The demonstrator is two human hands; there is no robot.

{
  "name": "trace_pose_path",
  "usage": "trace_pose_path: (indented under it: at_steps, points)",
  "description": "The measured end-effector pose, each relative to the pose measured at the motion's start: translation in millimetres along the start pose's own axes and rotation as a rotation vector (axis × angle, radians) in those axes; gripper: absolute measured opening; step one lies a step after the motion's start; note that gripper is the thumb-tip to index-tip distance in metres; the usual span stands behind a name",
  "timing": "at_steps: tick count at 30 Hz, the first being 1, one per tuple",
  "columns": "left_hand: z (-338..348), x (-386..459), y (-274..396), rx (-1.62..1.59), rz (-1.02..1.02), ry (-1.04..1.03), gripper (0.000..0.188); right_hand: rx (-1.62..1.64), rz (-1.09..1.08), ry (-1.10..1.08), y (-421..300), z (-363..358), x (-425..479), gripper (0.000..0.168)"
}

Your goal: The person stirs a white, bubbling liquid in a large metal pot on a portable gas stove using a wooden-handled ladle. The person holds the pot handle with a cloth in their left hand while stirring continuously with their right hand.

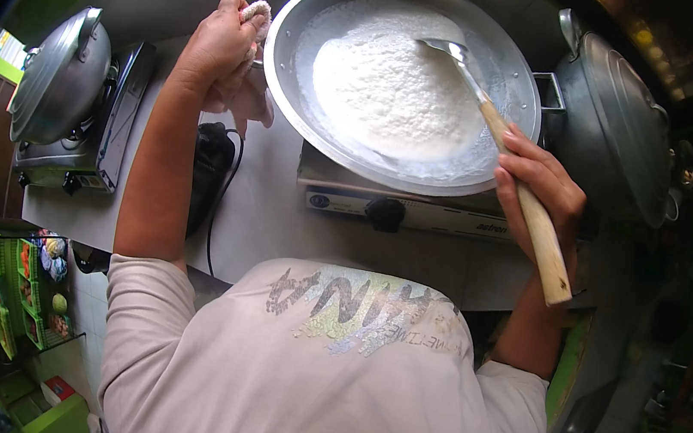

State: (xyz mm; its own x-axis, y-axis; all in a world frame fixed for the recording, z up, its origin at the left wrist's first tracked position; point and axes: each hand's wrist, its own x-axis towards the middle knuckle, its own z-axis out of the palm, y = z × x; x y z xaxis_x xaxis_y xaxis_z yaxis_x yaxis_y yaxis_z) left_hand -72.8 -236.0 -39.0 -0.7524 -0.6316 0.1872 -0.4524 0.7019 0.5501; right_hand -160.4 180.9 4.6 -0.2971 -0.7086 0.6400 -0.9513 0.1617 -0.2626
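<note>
A wide aluminium pan (284,89) rests on a gas stove (348,205), holding a thick, white, lumpy mixture (394,92). My right hand (545,182) grips the wooden handle of a metal turner (494,121), whose head lies partly sunk in the mixture at the far right. At the pan's left side, my left hand (215,44) clutches a pale pink cloth (245,90) close to the rim. The cloth covers most of the handle there, so I cannot tell how firmly it is held. The pan's right handle (553,92) shows bare.
A large lidded aluminium pot (611,119) stands close on the right. Another lidded pan (68,78) sits on a second gas stove (114,123) at far left. Beside my left forearm, a black object (211,167) with a cord lies on the grey counter (263,206). Green racks (29,288) hold produce below left.
</note>
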Motion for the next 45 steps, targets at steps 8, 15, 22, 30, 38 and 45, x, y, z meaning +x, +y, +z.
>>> trace_pose_path:
  at_steps: [8, 15, 22, 30, 38, 45]
  points:
    - [-7.2, -6.8, -3.3, 0.024, -0.046, 0.003, 0.043, 0.089, 0.095, -0.035, -39.3, -66.9, -19.1, 0.007]
    - [-2.2, -2.2, 0.1, 0.032, -0.027, 0.003, 0.043, 0.376, 0.078, -0.109, -66.4, -110.5, -36.9, 0.017]
    - [-0.5, -1.3, 2.5, 0.026, -0.032, -0.008, 0.043, 0.396, 0.047, -0.084, -66.1, -62.6, -21.1, 0.017]
    - [1.1, 0.9, -3.3, -0.005, -0.008, -0.009, 0.043, 0.208, -0.013, -0.005, -24.0, 0.8, 7.6, 0.008]
    - [0.3, -2.4, -2.3, 0.01, -0.01, 0.012, 0.042, 0.253, 0.027, 0.167, 10.8, 32.1, 23.9, 0.007]
    - [1.8, -1.0, -3.6, 0.005, -0.016, 0.01, 0.043, 0.334, 0.011, 0.14, 4.2, 34.8, 17.1, 0.007]
